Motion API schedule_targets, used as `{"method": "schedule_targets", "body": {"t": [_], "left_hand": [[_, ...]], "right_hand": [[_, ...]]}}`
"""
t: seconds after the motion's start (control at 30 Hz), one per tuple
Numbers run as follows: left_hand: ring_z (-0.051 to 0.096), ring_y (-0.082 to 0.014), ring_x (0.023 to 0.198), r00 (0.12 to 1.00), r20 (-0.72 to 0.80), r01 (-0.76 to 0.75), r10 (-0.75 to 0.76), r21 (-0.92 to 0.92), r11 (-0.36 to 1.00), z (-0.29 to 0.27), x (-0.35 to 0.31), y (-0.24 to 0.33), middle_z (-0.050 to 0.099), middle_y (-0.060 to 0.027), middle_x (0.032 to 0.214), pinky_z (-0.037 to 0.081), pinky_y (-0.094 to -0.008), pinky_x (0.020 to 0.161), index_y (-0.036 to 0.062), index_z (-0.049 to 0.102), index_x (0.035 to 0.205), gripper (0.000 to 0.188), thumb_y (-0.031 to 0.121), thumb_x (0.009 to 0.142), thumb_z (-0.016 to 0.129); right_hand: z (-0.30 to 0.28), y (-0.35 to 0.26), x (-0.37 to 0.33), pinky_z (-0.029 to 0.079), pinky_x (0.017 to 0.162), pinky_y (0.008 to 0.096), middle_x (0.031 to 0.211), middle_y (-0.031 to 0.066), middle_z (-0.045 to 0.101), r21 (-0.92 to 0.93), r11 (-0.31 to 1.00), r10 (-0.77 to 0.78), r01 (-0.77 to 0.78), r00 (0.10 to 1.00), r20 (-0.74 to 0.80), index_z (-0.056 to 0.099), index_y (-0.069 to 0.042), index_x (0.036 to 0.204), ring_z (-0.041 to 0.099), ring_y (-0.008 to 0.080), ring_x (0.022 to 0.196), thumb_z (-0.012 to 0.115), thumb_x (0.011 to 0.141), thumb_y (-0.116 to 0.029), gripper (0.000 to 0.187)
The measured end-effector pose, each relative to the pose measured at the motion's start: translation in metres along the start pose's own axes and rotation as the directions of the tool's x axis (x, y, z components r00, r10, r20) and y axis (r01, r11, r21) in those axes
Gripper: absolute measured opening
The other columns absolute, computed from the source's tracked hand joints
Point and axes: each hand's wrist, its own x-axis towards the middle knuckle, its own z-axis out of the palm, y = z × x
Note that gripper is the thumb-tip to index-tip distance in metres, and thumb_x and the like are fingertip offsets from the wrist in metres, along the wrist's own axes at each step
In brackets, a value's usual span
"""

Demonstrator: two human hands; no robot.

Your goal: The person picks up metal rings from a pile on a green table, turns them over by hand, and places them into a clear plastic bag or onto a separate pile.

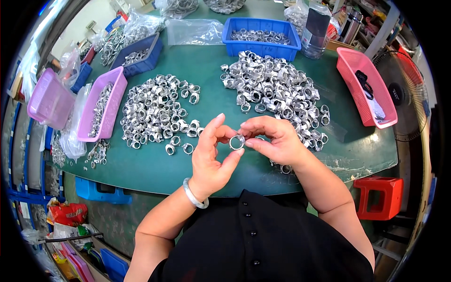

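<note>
Over the near edge of the table, a small silvery hose clamp (231, 144) is held up between my two hands. My left hand (209, 159) pinches its round band between thumb and fingers. The thumb and forefinger of my right hand (278, 143) are closed at the clamp's right side, partly hiding it. To the left of my hands lies a loose pile of similar clamps (152, 109). A larger pile (275, 87) spreads beyond my right hand, with a few clamps partly hidden under that hand.
The green table (202, 70) also carries a blue bin (263, 49) of clamps, a dark blue bin (152, 58), a pink-purple basket (87, 124) and a pink basket (380, 105). A fan (399, 91) stands at the right, above a red stool (379, 184).
</note>
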Motion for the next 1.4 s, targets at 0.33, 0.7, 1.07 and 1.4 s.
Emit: {"method": "schedule_targets", "body": {"t": [0.33,0.7,1.07,1.4], "left_hand": [[0.057,-0.0201,0.078,0.962,-0.079,-0.231,0.261,0.271,0.934,0.004,-0.001,-0.006,0.060,-0.0100,0.087,0.047,-0.0309,0.073,0.0018,0.035,0.131,0.070,-0.008,0.069,0.065],[0.058,-0.0260,0.089,0.994,-0.018,-0.091,0.110,0.449,0.889,-0.012,0.000,-0.006,0.061,-0.0097,0.096,0.044,-0.0351,0.082,0.0057,0.046,0.125,0.058,-0.001,0.070,0.065],[0.047,-0.0273,0.103,0.999,0.029,-0.001,-0.036,0.795,0.606,-0.075,-0.011,-0.038,0.052,-0.0086,0.099,0.034,-0.0407,0.088,0.0080,0.059,0.102,0.032,0.006,0.070,0.064],[0.043,-0.0249,0.110,0.990,0.129,-0.088,-0.054,0.875,0.475,-0.080,-0.017,-0.046,0.050,-0.0081,0.108,0.031,-0.0395,0.091,0.0112,0.059,0.106,0.033,0.012,0.074,0.064]], "right_hand": [[0.004,0.000,0.000,0.052,0.077,0.0285,0.096,0.0114,0.064,0.011,0.999,-0.049,0.050,0.998,-0.028,0.056,0.001,0.109,0.064,0.0171,0.087,0.060,0.076,0.011,0.035],[-0.001,-0.006,0.007,0.050,0.076,0.0334,0.099,0.0125,0.062,-0.441,0.896,-0.044,0.048,0.999,0.019,0.059,-0.004,0.105,0.062,0.0268,0.089,0.067,0.074,-0.006,0.033],[0.002,-0.019,-0.004,0.035,0.082,0.0384,0.084,0.0090,0.055,-0.921,0.377,0.195,0.099,0.964,0.183,0.061,-0.005,0.085,0.048,0.0282,0.088,0.071,0.057,-0.008,0.030],[0.007,-0.008,0.000,0.035,0.077,0.0387,0.078,0.0107,0.053,-0.886,0.450,0.144,0.117,0.969,0.201,0.058,-0.004,0.080,0.048,0.0291,0.082,0.063,0.059,-0.003,0.022]]}}
